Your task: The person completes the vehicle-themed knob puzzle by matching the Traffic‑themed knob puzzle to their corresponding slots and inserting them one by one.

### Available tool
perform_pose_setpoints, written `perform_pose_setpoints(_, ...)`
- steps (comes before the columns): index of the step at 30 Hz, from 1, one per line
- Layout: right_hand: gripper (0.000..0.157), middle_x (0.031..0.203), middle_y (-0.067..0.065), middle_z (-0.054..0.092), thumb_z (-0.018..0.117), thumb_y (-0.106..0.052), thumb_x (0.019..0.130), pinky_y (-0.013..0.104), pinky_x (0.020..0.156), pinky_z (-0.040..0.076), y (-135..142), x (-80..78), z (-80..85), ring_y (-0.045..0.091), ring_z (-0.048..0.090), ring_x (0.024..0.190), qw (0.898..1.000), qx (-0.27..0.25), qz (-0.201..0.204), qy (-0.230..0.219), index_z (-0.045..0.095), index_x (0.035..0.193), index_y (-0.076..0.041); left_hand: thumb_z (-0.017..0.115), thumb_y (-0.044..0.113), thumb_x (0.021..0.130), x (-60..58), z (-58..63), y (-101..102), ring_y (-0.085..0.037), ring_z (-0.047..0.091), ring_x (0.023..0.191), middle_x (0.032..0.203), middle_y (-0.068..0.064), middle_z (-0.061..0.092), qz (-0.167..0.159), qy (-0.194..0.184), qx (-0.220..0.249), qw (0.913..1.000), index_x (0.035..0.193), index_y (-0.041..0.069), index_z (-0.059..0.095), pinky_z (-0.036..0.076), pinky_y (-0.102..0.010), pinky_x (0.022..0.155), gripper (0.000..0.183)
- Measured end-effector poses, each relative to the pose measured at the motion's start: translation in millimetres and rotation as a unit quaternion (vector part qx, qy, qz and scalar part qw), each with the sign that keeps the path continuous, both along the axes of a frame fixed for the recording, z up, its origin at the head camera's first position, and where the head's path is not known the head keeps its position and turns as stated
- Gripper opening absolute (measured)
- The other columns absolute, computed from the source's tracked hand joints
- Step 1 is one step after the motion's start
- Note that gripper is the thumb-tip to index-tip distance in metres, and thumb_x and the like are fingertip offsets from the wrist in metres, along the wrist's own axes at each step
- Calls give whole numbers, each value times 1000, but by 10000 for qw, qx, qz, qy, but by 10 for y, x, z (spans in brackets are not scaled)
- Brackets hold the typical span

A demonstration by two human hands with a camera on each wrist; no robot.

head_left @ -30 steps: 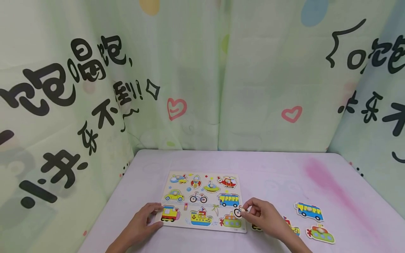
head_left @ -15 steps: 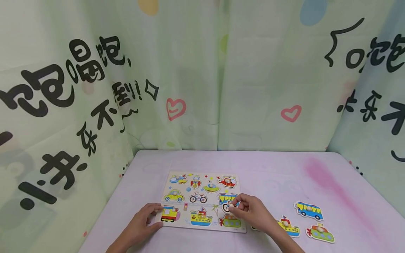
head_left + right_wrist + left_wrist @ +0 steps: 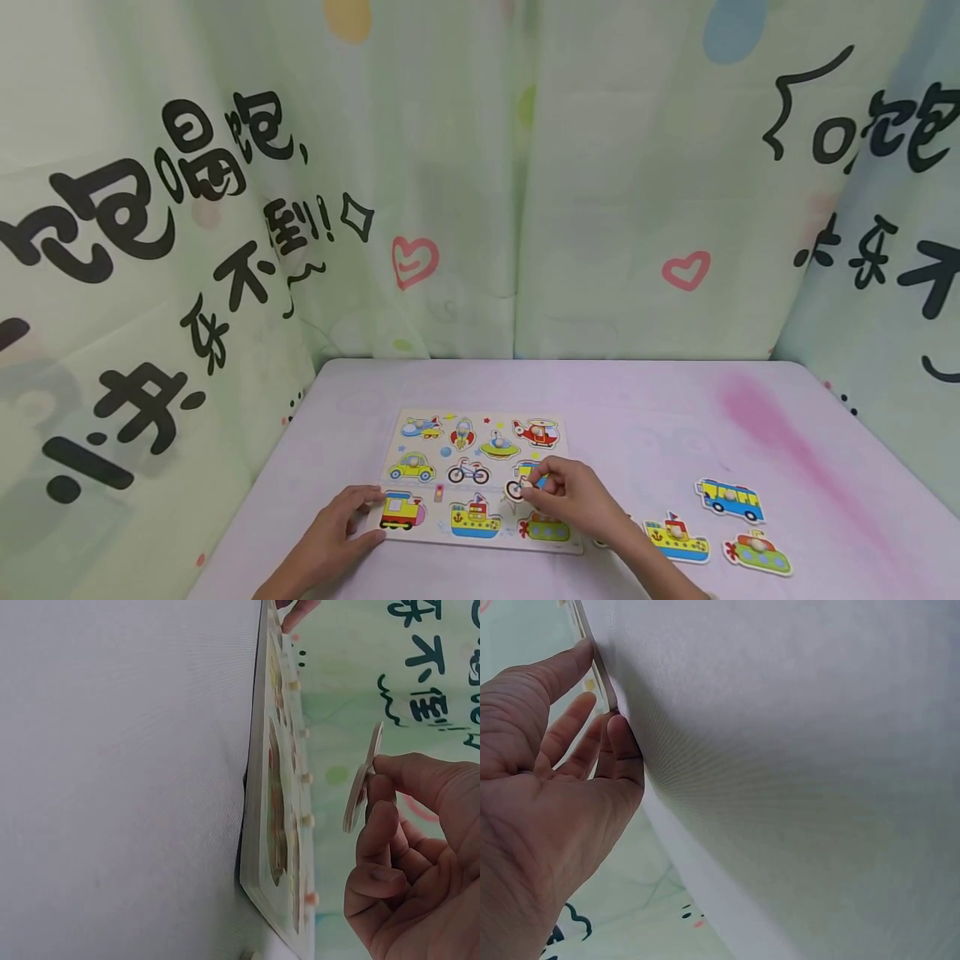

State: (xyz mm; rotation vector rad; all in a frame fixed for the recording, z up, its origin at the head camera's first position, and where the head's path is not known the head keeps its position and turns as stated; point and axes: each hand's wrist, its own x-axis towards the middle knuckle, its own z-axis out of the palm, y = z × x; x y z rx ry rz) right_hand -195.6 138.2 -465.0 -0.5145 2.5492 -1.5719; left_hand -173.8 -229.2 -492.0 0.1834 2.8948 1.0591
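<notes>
1. The curtain, pale green with black writing and pink hearts, stands behind the surface and down both its sides.
2. The surface before you is white, with a pink streak on its right.
3. The board lies flat on it, left of the middle, covered in vehicle pictures (several knobs stand up from it).
4. Your left hand touches the board's left edge near its lower corner, thumb and fingers apart.
5. Your right hand has thumb and fingertips together, clamped on the bike.
6. The bus lies loose on the surface, right of the board.
7. The boat lies nearer you, beside your right forearm.
8. The submarine lies just right of the boat.
9. The bike is above the board, over the pictured bus, not touching the board.
</notes>
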Motion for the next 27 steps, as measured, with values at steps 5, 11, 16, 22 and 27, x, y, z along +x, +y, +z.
perform_pose_setpoints(5,18,64,-3,55,77,-22,92,21,48,39,-69,-38,-25,7,51,52,9996,229,24,143,67,96,-7,86,19,82,4,1,-7,-19,56,105,137,-6,59,0,-25,6,10000,122,15,67,54,-32,84,45)
perform_pose_setpoints(11,16,66,-7,52,78,-23,91,21,50,37,-184,-142,-19,4,45,53,9934,969,-33,617,66,92,-12,86,18,82,14,-10,-10,-18,56,105,137,-5,59,9,13,-12,10000,121,15,67,53,-29,82,44)
perform_pose_setpoints(16,18,67,-6,50,80,-23,88,23,53,35,-291,-211,29,6,43,57,9891,1233,-78,805,66,90,-13,86,17,81,22,-27,-4,-17,56,104,136,-5,60,-27,82,-40,10000,121,15,67,51,-23,78,44)
perform_pose_setpoints(22,17,66,-6,51,80,-21,88,23,54,37,-400,-283,46,6,44,58,9865,1344,-36,934,66,89,-12,86,19,82,19,-16,-4,-16,56,104,136,-5,59,-10,51,-62,10000,122,14,67,51,-24,79,45)
perform_pose_setpoints(27,16,66,-7,51,79,-20,88,23,53,36,-470,-343,38,7,45,58,9848,1439,-24,975,65,88,-14,86,20,82,2,-3,-8,-17,56,104,136,-4,60,-9,9,-23,10000,123,15,67,53,-27,81,45)
